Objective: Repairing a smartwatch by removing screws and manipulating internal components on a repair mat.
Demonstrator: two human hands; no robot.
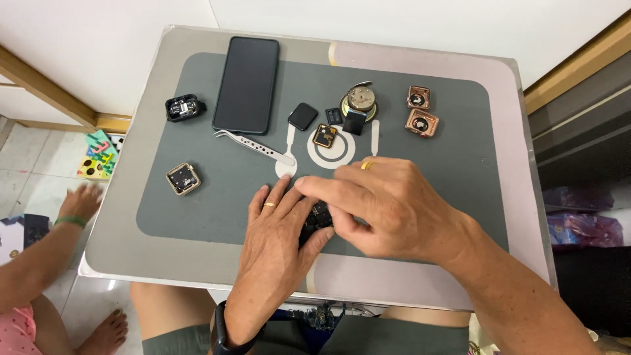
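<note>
My left hand (pixel 276 230) and my right hand (pixel 388 207) meet near the front of a grey work mat (pixel 197 210). Between their fingers sits a small black watch body (pixel 319 215), mostly hidden. Both hands pinch it, the left thumb under it and the right fingers over it. Metal tweezers (pixel 253 146) lie just beyond my left hand. A small gold-rimmed watch part (pixel 325 135) rests on a white ring printed on the mat.
A black phone (pixel 246 84) lies at the back left, with a black watch case (pixel 183 107) and a gold square case (pixel 183 179) to the left. Two copper-coloured cases (pixel 420 112) and a round metal part (pixel 361 99) sit at the back right. Another person's arm (pixel 46 243) reaches over the floor at left.
</note>
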